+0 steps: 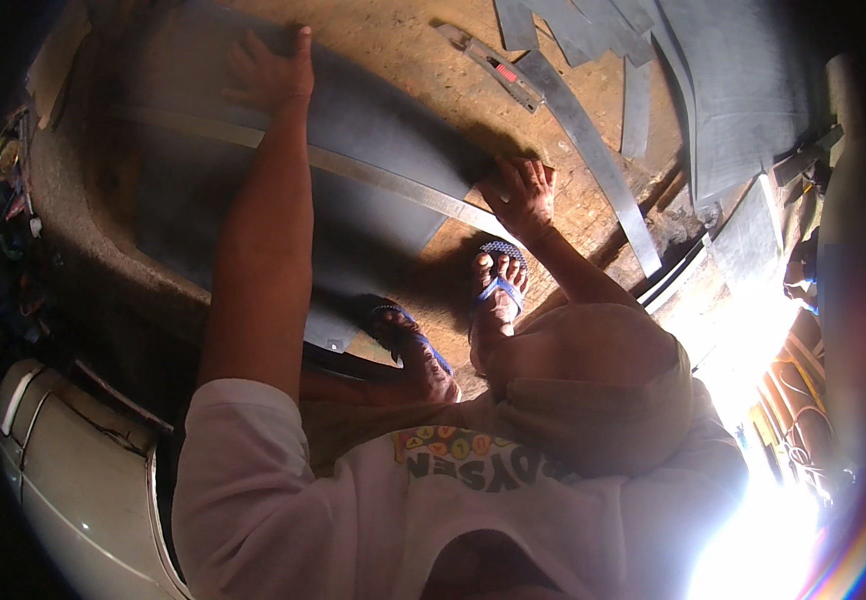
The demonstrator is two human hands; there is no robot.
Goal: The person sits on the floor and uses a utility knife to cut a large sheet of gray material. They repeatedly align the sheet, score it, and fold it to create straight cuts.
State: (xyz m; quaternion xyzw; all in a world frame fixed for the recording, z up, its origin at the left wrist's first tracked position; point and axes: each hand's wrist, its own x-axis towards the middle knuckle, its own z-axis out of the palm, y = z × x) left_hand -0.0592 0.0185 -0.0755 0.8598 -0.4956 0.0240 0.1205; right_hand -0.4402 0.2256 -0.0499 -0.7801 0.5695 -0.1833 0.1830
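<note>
on the brown floor (pixel 383 45), has a large dark sheet (pixel 383 110) laid flat, ahead of the feet and reaching away to the left, with a long metal strip (pixel 383 178) lying slantwise across it. rests the left hand (pixel 278 78) near the sheet's far edge, beyond the strip, with fingers spread and released, grasping nothing. sets the right hand (pixel 525 200) low at the sheet's right-hand corner, with fingers bent; cannot tell whether grasping that corner or only pressing on it. has the right foot (pixel 498 310), in a blue slipper, at the strip's near end, and the left foot (pixel 418 345), in a matching slipper, just beside the sheet. shows, beyond the right hand, a knife (pixel 493 65) with a red patch, lying next to a second strip (pixel 603 165), and farther right, overlapping dark pieces (pixel 588 30) beside another big sheet (pixel 743 100).
</note>
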